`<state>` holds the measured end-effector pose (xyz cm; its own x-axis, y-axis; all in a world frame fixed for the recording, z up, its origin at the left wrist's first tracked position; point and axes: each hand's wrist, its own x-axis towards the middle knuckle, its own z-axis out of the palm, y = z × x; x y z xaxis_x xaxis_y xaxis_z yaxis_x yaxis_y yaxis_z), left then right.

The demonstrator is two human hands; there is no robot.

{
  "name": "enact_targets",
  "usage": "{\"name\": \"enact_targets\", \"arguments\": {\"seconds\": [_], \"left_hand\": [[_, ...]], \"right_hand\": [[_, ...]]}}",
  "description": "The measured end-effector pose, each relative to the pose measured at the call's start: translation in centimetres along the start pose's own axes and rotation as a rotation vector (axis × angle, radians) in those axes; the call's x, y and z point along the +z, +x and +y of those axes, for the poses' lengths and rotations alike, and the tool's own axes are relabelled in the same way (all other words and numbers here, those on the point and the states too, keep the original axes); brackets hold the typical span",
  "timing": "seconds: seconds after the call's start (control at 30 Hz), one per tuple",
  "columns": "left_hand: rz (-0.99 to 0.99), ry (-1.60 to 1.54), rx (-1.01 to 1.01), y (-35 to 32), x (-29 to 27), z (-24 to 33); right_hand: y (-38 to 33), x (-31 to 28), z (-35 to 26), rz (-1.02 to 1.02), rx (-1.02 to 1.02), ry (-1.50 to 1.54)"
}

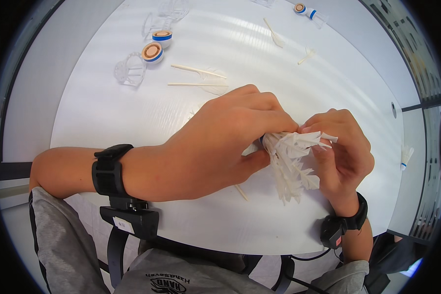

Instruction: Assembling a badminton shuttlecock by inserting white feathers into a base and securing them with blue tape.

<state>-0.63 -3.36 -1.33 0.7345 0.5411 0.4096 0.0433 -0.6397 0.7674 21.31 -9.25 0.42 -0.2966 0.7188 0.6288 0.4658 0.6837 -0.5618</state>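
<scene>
A worn shuttlecock (290, 164) with ragged white feathers is between my hands over the near part of the table. My left hand (230, 125) is closed around its base end, and most of that base is hidden by the fingers. At the feather side, the thumb and fingers of my right hand (347, 147) are bent together on a feather (328, 137). The feathers fan out and droop toward me. Both wrists wear black straps with small devices.
On the white table (132, 115), two cork bases (153, 52) lie at the far left near clear plastic skirts (130, 69). Loose feathers (201, 73) are scattered beyond my hands. Another base with a skirt (306, 11) lies at the far right, and a shuttlecock (406, 158) near the right edge.
</scene>
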Motion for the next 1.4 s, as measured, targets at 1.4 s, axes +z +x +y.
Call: {"name": "enact_targets", "arguments": {"seconds": [1.4], "left_hand": [[0.251,-0.351,-0.392,0.2,-0.1,0.9]], "right_hand": [[0.3,-0.1,-0.1,-0.255,0.282,0.142]]}}
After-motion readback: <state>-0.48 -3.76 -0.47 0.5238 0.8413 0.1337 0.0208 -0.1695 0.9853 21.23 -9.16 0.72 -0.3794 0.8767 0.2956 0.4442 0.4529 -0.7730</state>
